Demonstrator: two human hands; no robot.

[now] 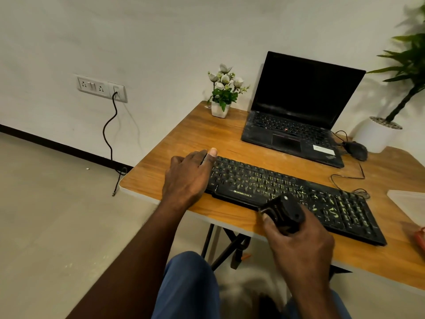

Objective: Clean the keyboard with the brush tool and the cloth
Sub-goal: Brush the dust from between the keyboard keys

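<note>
The right hand [301, 240] is wrapped around a chunky black plastic brush tool [284, 214], fingers curled tight on its body, holding it just above the near edge of a long black keyboard [287, 192] with yellowish lettering. The left hand [187, 178] lies flat with fingers spread loosely over the keyboard's left end, thumb reaching along its far edge, holding nothing. The keyboard lies at a slant across a wooden table with a pale edge [179, 139], and its keys look dusty, most of all towards the right end. Beyond it stands an open black laptop [299, 107] with a dark screen, with a black mouse [356, 150] just beside it on the right. A small white pot of white flowers [222, 93] sits at the far corner. A pale flat cloth [407, 200] shows at the right edge, partly out of view.
</note>
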